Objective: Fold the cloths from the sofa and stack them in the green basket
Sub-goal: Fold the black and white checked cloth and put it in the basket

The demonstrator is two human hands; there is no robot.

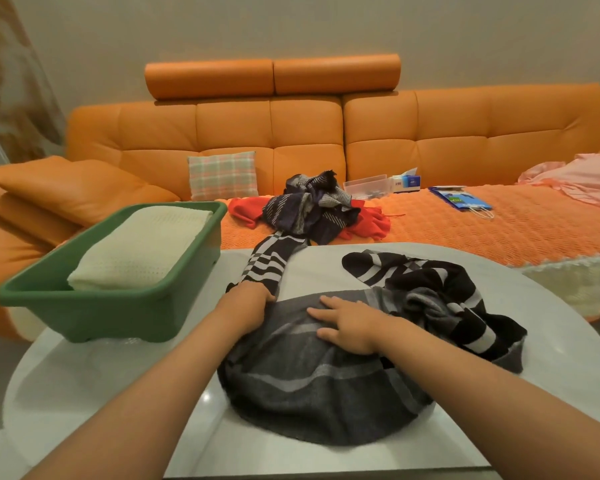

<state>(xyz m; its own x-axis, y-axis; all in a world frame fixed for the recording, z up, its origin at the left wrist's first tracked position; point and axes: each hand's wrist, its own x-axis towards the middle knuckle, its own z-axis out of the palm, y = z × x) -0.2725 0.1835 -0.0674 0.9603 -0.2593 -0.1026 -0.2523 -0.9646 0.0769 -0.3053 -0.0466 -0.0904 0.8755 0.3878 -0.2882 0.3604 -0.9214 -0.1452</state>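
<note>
Lower centre: grey striped cloth [309, 386], bunched on the white table [84, 393], black-and-white striped part heaped at right, one striped end trailing up toward the sofa seat.
Right hand [347, 323]: flat on top of the grey cloth, fingers straight and spread, pressing down.
Left hand [246, 301]: at the cloth's left edge, just beside the right hand, fingers curled into the fabric at the foot of the trailing striped end, grasping it.
Left of centre: green basket [118, 317] on the table, near the left hand; inside, one folded cream cloth [136, 251].
Centre, beyond the table: pile of dark patterned cloths [312, 206] on the orange sofa [499, 133], over a red cloth [243, 209].
Behind the pile: plaid cushion [222, 174], upright against the backrest.
Right of the pile: clear plastic box [366, 185]; blue tissue box [407, 181], print too small to read; blue paper bag [461, 199], lettering unreadable.
Far right: pink cloth [575, 178].
</note>
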